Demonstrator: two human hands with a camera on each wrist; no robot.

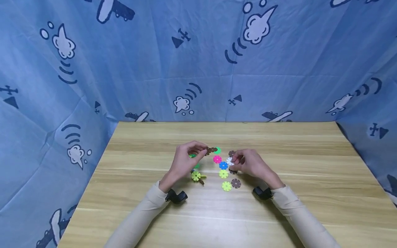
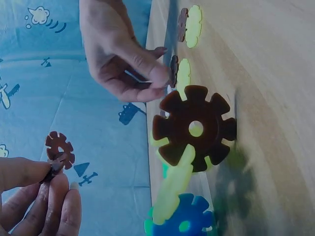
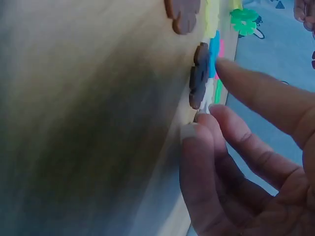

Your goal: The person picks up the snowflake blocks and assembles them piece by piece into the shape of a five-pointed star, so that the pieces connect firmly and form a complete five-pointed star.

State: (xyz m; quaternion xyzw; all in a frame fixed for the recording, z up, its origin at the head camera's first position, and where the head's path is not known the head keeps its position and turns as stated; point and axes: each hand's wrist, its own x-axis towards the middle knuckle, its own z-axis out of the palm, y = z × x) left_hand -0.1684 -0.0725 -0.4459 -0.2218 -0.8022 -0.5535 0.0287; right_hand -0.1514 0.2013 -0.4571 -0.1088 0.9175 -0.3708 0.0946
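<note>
My left hand (image 1: 187, 158) pinches a brown notched disc between thumb and fingertips, with another brown notched disc (image 2: 60, 147) joined to it. Both are raised off the table. In the head view this pair overlaps a green disc (image 1: 218, 150). My right hand (image 1: 249, 162) is low over the right group of loose discs, fingers bent and thumb apart. Its fingertips are right at a white disc (image 1: 229, 161), between two brown discs. A dark brown disc (image 3: 199, 76) lies flat beside those fingertips in the right wrist view.
Under my left wrist stands a cluster of interlocked discs, including a yellow one (image 1: 196, 176), a blue one (image 2: 184, 216) and a brown one (image 2: 211, 147). Loose pink (image 1: 217, 159), blue (image 1: 223, 165), yellow (image 1: 226, 186) and brown (image 1: 236, 183) discs lie on the wooden table (image 1: 149, 137).
</note>
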